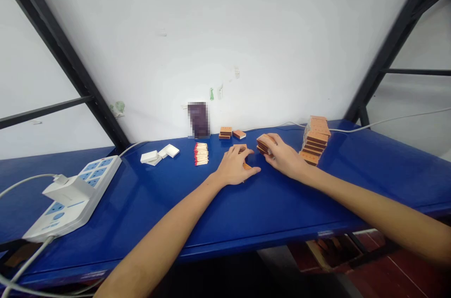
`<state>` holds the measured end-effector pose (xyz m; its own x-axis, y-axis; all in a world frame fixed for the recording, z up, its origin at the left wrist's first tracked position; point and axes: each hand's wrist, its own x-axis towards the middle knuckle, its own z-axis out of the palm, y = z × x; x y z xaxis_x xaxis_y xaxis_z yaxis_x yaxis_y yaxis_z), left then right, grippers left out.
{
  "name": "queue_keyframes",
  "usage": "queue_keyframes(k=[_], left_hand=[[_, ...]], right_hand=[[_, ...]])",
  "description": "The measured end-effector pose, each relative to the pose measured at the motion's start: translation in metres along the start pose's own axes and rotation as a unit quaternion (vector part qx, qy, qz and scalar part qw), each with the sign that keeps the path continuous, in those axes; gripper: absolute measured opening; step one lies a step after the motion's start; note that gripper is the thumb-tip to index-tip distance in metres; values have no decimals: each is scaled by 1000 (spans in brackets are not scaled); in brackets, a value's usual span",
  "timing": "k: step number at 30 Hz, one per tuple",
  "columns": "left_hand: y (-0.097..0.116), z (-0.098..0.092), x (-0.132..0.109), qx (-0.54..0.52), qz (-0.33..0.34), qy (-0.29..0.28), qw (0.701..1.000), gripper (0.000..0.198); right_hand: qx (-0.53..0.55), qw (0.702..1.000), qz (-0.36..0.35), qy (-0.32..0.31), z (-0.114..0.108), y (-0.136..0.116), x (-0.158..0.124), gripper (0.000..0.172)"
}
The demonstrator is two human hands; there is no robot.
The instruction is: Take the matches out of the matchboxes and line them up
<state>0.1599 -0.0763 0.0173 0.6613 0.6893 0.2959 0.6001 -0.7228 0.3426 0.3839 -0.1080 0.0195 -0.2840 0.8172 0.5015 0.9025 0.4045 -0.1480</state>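
My left hand (235,166) rests over orange matchboxes (247,166) on the blue table, its thumb and index finger spread apart. Much of these boxes is hidden under the palm and fingers. To its right, my right hand (280,153) is closed around a small stack of matchboxes (262,146), low over or on the table; I cannot tell which. Behind my hands sit two stacked matchboxes (225,132) and a single tilted matchbox (239,134). Left of my left hand lies a row of red-tipped matches (201,154).
A tall leaning pile of matchboxes (317,138) stands beyond my right hand. White box trays (149,156) lie at the left. A white power strip (91,183) with a plugged-in adapter occupies the left side. A blurred dark purple object (199,119) stands against the wall.
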Motion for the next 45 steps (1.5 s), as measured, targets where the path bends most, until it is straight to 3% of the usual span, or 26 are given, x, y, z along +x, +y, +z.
queue_keyframes(k=[3, 7, 11, 15, 22, 26, 30, 33, 35, 39, 45], left_hand=[[0, 5, -3, 2, 3, 54, 999, 42], [-2, 2, -9, 30, 32, 112, 993, 40], [-5, -10, -16, 84, 153, 82, 981, 40], [-5, -18, -18, 165, 246, 50, 954, 34], [4, -14, -16, 232, 251, 22, 940, 30], [14, -19, -17, 188, 250, 4, 950, 33], [5, -42, -19, 16, 170, 92, 981, 30], [-21, -61, -27, -115, 57, 171, 977, 44], [-41, -67, -36, -169, 3, 183, 968, 46], [-69, -67, -53, -324, -105, 207, 917, 56], [-68, -70, -54, -463, -190, 193, 844, 64]], right_hand=[[18, 999, -31, -9, 20, 8, 35, 55], [80, 996, -17, 32, 41, 15, 56, 55], [116, 991, 5, 72, 50, 19, 55, 56], [125, 989, 12, 78, 49, 19, 51, 56], [68, 995, 56, 44, 30, 6, 46, 71], [68, 993, 40, 88, 13, 1, 42, 64], [102, 979, -64, 162, 2, -11, 38, 48], [119, 971, -139, 152, -3, -28, 39, 43], [118, 971, -153, 139, -3, -38, 40, 43], [107, 969, -191, 118, 4, -55, 39, 29], [93, 974, -208, 9, 5, -90, 37, 10]])
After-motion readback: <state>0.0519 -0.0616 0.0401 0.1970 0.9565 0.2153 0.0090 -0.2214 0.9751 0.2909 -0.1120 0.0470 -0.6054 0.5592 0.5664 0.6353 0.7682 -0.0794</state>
